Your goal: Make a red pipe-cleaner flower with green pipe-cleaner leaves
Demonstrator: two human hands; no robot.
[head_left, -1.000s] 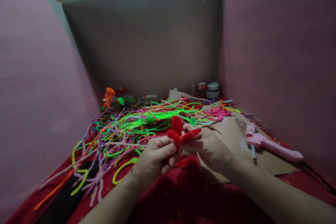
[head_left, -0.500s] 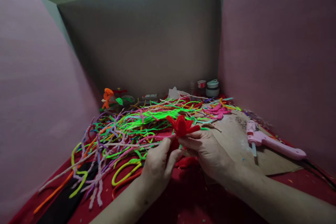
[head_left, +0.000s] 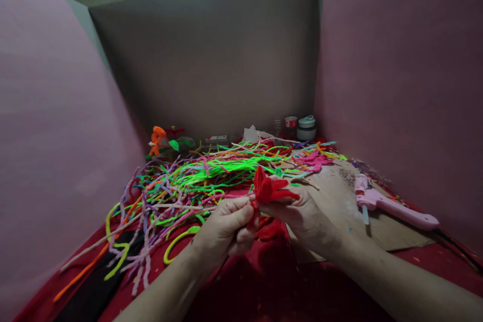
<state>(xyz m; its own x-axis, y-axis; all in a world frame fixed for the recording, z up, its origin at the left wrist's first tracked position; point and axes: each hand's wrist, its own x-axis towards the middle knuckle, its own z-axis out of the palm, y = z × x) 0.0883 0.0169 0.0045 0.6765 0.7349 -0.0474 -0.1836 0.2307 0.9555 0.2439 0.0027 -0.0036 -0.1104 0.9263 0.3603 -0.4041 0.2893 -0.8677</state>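
Observation:
A red pipe-cleaner flower (head_left: 265,188) with several fuzzy petals is held between my two hands, above the dark red cloth. My left hand (head_left: 232,221) is closed around the flower's base, thumb pressed against the fingers. My right hand (head_left: 305,216) pinches the petals on the right side, its fingertips partly hidden behind them. Behind my hands lies a large loose heap of pipe cleaners (head_left: 226,167) in green, purple, pink and orange.
A pink hot glue gun (head_left: 396,210) lies on a cardboard sheet (head_left: 332,201) at right, its cable trailing off. An orange pipe-cleaner flower (head_left: 157,140) is at the back left. A lidded jar (head_left: 306,128) stands by the back wall. Pink walls (head_left: 400,60) rise on both sides.
The flower has tilted to the right and its petals lean that way. My left hand has turned and closed round the base; my right hand has shifted slightly right onto the petals.

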